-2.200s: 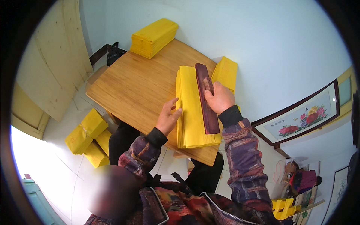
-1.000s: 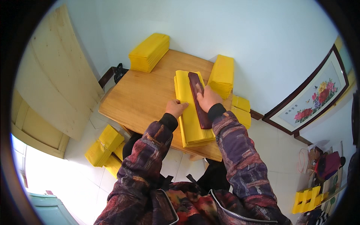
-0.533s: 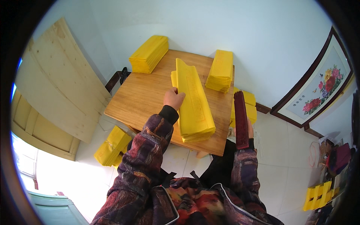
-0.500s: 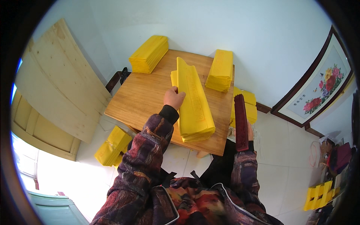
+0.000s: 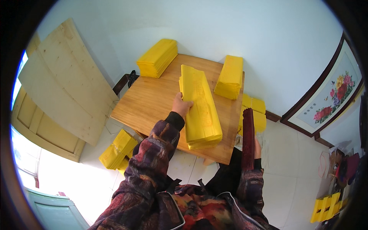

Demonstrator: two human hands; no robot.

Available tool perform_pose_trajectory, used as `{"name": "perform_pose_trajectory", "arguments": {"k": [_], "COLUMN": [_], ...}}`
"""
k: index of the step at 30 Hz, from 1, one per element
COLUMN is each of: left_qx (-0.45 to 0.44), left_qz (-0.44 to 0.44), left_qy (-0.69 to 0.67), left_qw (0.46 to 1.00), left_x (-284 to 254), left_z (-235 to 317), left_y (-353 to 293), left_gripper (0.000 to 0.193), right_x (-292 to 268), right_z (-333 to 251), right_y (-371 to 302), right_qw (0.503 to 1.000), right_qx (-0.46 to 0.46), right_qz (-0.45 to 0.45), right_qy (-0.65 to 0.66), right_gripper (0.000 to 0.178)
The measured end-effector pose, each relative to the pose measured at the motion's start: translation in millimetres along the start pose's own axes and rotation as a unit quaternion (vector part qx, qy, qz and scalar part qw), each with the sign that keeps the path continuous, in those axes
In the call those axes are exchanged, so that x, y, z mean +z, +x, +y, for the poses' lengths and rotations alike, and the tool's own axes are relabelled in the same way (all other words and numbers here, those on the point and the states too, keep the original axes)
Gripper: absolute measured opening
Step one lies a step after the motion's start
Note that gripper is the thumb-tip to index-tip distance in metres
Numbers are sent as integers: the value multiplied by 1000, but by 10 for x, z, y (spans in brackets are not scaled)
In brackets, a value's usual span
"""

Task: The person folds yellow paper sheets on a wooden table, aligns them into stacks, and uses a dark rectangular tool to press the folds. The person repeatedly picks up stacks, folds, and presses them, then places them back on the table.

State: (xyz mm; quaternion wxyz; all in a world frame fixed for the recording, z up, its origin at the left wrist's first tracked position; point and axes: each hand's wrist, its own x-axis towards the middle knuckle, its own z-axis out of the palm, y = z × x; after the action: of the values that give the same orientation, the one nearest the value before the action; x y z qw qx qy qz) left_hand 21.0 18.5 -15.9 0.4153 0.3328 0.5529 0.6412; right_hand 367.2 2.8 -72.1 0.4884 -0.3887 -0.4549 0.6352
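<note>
A folded stack of yellow paper (image 5: 201,109) lies near the front of the wooden table (image 5: 147,96), its near end close to the edge. My left hand (image 5: 181,105) grips the stack's left side, thumb over the top sheets and fingers at the edge or beneath. To the right of the table my right hand (image 5: 257,148) is wrapped round a long dark red wooden bar (image 5: 248,134). The bar stands apart from the paper and hides most of that hand's fingers.
Two more yellow paper stacks sit at the table's back left (image 5: 157,57) and back right (image 5: 229,76). Yellow bundles (image 5: 118,149) rest on the floor at left, others (image 5: 253,111) beyond the table's right side. A wooden board (image 5: 69,80) leans at left; a framed flower picture (image 5: 337,90) stands at right.
The bar in my right hand has come down and nearer to me. The paper's raised left fold now lies flatter, with my left hand still on that side. The view has shifted slightly.
</note>
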Motion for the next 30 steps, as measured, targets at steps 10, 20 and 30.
{"name": "perform_pose_trajectory", "arguments": {"k": [10,20,30], "left_qx": [100,-84,72], "left_qz": [-10,127,-96], "left_qy": [-141,92,34], "left_qw": [985,984,992], "left_x": [-1296,-2615,-1423], "left_z": [291,-786,-327], "left_y": [-54,163,-284], "left_gripper": [40,49,38], "right_x": [-88,1210,2313], "right_z": [-73,-822,-756], "right_y": [9,674,1051], "right_qw": [988,948,663], "right_qx": [-62,-156,-226], "right_qz": [25,-67,-17], "right_qy": [-141,-269,-714], "right_gripper": [24,23,29]}}
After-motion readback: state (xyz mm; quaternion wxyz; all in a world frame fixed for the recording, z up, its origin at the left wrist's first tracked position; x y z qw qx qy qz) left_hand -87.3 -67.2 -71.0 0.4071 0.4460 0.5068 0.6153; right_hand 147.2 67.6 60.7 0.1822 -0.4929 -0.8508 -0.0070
